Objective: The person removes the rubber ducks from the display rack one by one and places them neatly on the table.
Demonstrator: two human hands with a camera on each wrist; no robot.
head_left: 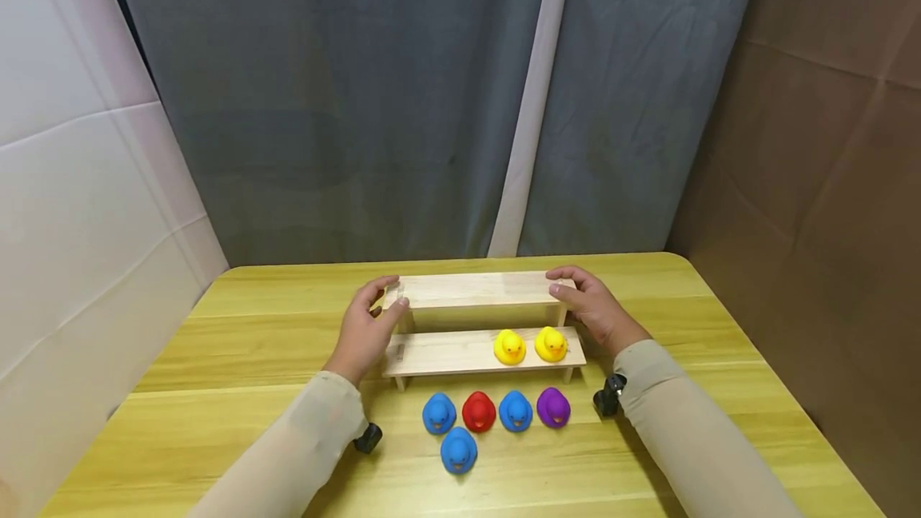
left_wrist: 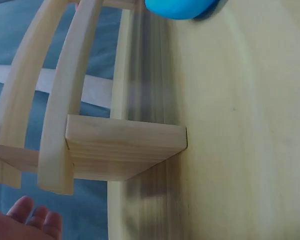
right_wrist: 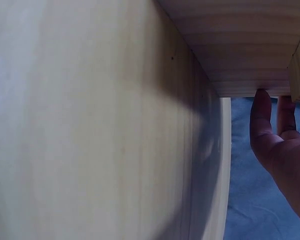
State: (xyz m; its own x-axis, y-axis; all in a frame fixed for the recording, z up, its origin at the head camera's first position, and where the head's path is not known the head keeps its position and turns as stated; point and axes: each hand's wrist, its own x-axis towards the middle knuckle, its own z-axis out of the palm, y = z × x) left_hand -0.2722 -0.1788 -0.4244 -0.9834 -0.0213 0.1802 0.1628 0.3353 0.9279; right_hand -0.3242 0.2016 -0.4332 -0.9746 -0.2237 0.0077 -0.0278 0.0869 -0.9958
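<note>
- Shelf of pale wood, two-tier (head_left: pixel 475 290), stands on the table (head_left: pixel 252 342) with its long side toward the person, so both ends fall within reach.
- Left hand (head_left: pixel 364 332) at the left end of the upper board: thumb by the front edge, index finger toward the back. Wrist view has other fingers apart from the wood; cannot tell whether it pinches or merely brackets.
- Right hand (head_left: pixel 597 308) grips the opposite end, thumb over the board, fingers round behind, one fingertip against the wood from below.
- Opposite-end placing probably steadies the shelf evenly; a one-sided push might twist it.
- Two yellow ducks (head_left: pixel 510 348) sit upright at the right of the lower board, side by side, clear of both hands. Nothing visible secures them, so a jolt could shift them.
- On the table before the shelf, left to right: blue duck (head_left: pixel 439 413), red duck (head_left: pixel 478 412), second blue duck (head_left: pixel 516 411), purple duck (head_left: pixel 553 408). Third blue duck (head_left: pixel 459 451) nearer the person. All lie between the forearms, out of the sleeves' way.
</note>
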